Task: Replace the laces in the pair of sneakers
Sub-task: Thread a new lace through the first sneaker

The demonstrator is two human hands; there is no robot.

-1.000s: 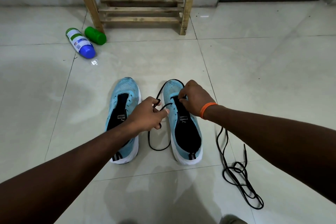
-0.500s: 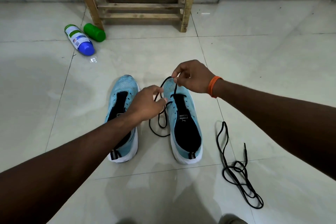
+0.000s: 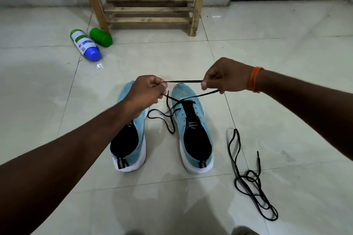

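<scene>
Two light-blue sneakers stand side by side on the tiled floor, toes away from me: the left sneaker (image 3: 129, 139) and the right sneaker (image 3: 193, 129). A black lace (image 3: 183, 81) passes through the front eyelets of the right sneaker. My left hand (image 3: 147, 92) pinches it above the gap between the shoes. My right hand (image 3: 227, 77), with an orange wristband, pinches it above the right sneaker's toe, and a stretch runs taut between both hands. Slack loops onto the floor between the shoes. My left forearm hides part of the left sneaker.
A second black lace (image 3: 250, 181) lies loose on the floor to the right of the shoes. A wooden stool (image 3: 149, 4) stands at the back. A white bottle with a blue cap (image 3: 86, 45) and a green container (image 3: 101, 37) lie beside its left leg.
Both hands rose from the right sneaker's eyelets and moved apart, drawing the lace up and taut between them. The loop of slack beside the shoe grew smaller.
</scene>
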